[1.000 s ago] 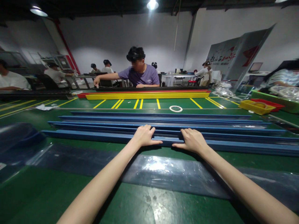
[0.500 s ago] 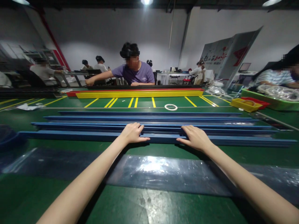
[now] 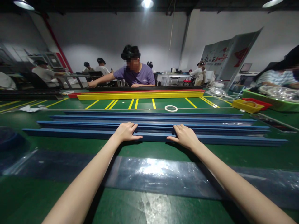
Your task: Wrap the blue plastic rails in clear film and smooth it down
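Several long blue rails lie side by side across the green table. My left hand (image 3: 125, 132) grips the nearest blue rail (image 3: 70, 133) left of its middle, thumb on the near face and fingers over the top. Farther right, my right hand (image 3: 184, 135) holds the same rail in a like way. The fingertips of both hands reach into the gap by the second rail and are partly hidden. Between my forearms and beyond them lies a flat clear plastic sleeve (image 3: 158, 177), nearer to me than the rails.
A white tape ring (image 3: 171, 108) lies behind the rails. Beyond it are a yellow rail (image 3: 140, 95) and a person in a purple shirt. At the right stand a yellow tray (image 3: 247, 106) and a green bin (image 3: 280, 105). Yellow strips mark the green table (image 3: 130, 210).
Both hands and the nearest blue rail have shifted left and slightly away from me. The rails now sit closer together.
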### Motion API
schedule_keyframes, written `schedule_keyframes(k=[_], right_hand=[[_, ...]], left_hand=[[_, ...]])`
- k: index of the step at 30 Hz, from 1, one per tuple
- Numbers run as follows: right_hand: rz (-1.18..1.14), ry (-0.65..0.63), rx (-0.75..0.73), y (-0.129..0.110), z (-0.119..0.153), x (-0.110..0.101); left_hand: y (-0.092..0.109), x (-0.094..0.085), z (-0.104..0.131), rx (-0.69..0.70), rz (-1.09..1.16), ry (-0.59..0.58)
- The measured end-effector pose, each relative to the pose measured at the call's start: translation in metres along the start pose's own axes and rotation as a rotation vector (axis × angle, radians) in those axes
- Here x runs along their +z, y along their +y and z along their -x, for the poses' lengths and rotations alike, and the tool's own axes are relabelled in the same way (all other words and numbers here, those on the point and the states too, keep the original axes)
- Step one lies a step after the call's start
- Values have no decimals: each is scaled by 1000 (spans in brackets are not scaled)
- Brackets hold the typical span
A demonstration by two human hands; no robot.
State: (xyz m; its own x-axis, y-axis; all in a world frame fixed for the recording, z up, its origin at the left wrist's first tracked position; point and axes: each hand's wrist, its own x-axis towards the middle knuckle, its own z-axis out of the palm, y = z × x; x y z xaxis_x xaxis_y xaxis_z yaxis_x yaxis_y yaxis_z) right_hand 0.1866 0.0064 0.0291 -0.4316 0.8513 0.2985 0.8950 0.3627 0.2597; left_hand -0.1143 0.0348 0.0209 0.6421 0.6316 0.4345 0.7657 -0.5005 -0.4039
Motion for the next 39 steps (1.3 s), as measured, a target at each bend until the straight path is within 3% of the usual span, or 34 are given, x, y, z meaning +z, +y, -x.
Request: schedule_keyframes(k=[7,15,19,23,27,32,35,39], right_hand=[[-147,103,-50,23,23,11],[-82,39,20,66,48,16],[-11,-1,20,64,45,13],[49,-1,9,53,39,11],[64,-14,9,38,32,7],[5,-3,28,-6,11,-3],[-40,25,44,-37,-4,-5],[-84,37,50,-61,-20,-6]], left_hand=[[-4,3,6,7,48,4],[-48,0,52,-3,93,-65],[-67,-5,78,-54,65,-116],[-68,-12,86,-101,81,-130],[-42,-20,68,-102,138,-114],[28,-25,9,-39,220,-63],[64,-23,-20,-74,258,-25],[76,-18,-31,-218,225,-40]])
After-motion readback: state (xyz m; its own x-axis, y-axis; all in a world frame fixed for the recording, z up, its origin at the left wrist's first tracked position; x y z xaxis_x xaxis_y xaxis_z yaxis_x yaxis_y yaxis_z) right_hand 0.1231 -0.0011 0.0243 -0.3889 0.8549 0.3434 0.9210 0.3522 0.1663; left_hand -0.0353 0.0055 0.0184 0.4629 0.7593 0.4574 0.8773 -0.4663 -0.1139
